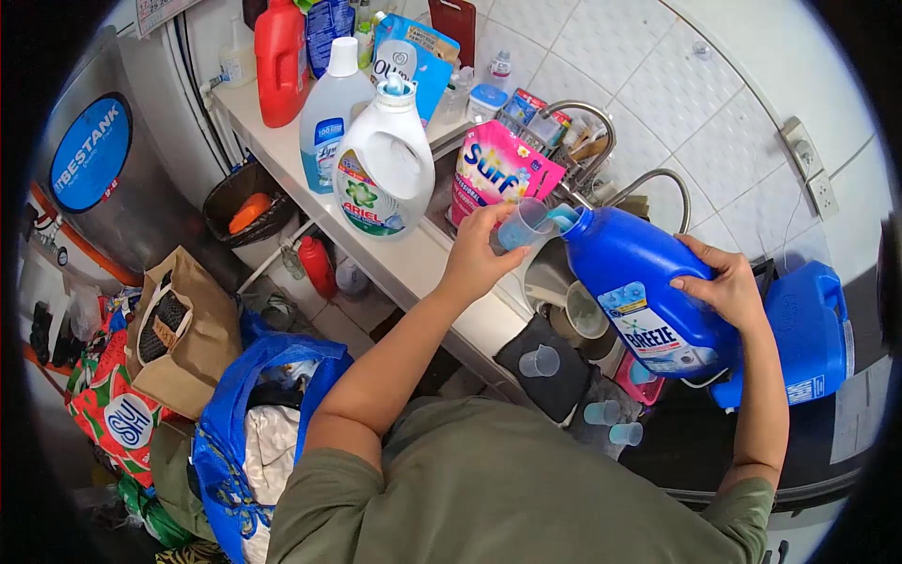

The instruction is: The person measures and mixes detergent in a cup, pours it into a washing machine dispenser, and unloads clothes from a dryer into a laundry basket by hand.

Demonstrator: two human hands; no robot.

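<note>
My left hand point(481, 254) holds a small clear plastic cup point(524, 224) under the spout of a large blue Breeze bottle point(639, 291). The cup is tilted, and bluish liquid shows in it. My right hand point(719, 287) grips the Breeze bottle, which leans left with its mouth at the cup's rim. Behind the cup stands a pink Surf pouch point(498, 169). To the left on the counter are a white Ariel bottle point(385, 174) and a Lysol bottle point(329, 117). Another clear cup point(539, 361) sits on a dark cloth below my hands.
A sink faucet point(601, 141) rises behind the bottle. Two more cups point(601, 413) lie near the counter's front edge. A blue jug point(799, 329) is at the right, a red bottle point(280, 66) at the back left. Filled bags point(221, 461) stand on the floor at left.
</note>
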